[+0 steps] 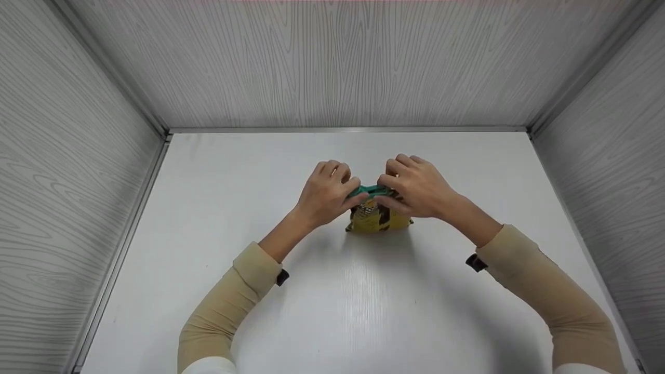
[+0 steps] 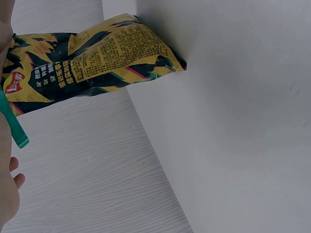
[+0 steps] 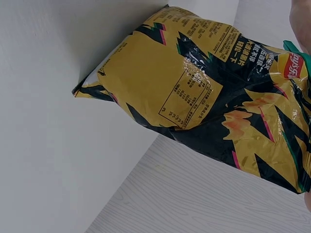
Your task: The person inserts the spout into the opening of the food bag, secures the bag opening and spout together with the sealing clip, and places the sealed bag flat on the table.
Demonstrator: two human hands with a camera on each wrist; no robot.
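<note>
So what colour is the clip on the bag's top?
Teal green clip; clearest in the head view.

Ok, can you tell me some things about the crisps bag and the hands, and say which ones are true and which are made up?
1. Both hands are at the top of the yellow and black snack bag. True.
2. The bag lies flat on the white table. False: it stands upright, with its bottom on the table.
3. A green clip sits at the top of the bag, between the left hand and the right hand. True.
4. The person has bare arms. False: beige sleeves cover both forearms.
5. A bowl stands beside the bag. False: nothing else is on the table.
</note>
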